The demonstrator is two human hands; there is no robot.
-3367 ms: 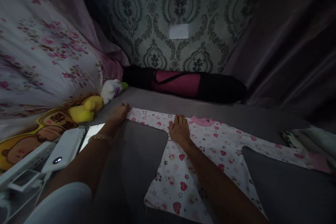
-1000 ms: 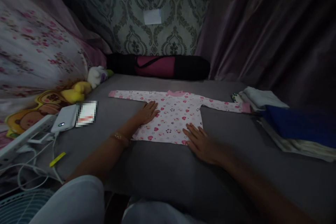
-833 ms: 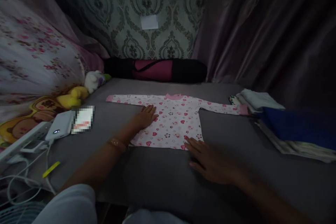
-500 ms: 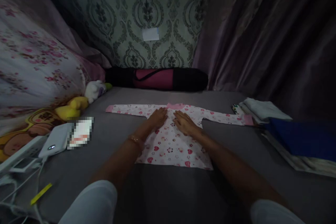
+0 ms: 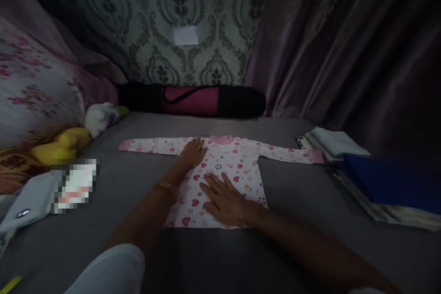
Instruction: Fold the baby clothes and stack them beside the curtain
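A small long-sleeved shirt (image 5: 237, 165), white with pink hearts and flowers, lies face up with both sleeves stretched out sideways. Its collar and cuffs are pink. My left hand (image 5: 193, 152) rests flat on the shoulder at the left sleeve, fingers extended. Lower down, my right hand (image 5: 223, 200) lies over the front of the shirt near the hem, its fingers spread. Neither hand grips the cloth. Part of the lower front is hidden under my right hand and forearm.
Folded clothes, a blue piece (image 5: 389, 183) and a pale one (image 5: 339, 141), lie at the right. A black and dark pink roll bag (image 5: 191, 101) rests along the wall. Plush toys (image 5: 64, 144) and a white power bank (image 5: 29, 200) are at the left on the grey sheet (image 5: 138, 183).
My right hand has slid from the upper chest down toward the hem, its fingers spreading. My left hand stays near the left shoulder. The view has turned slightly right.
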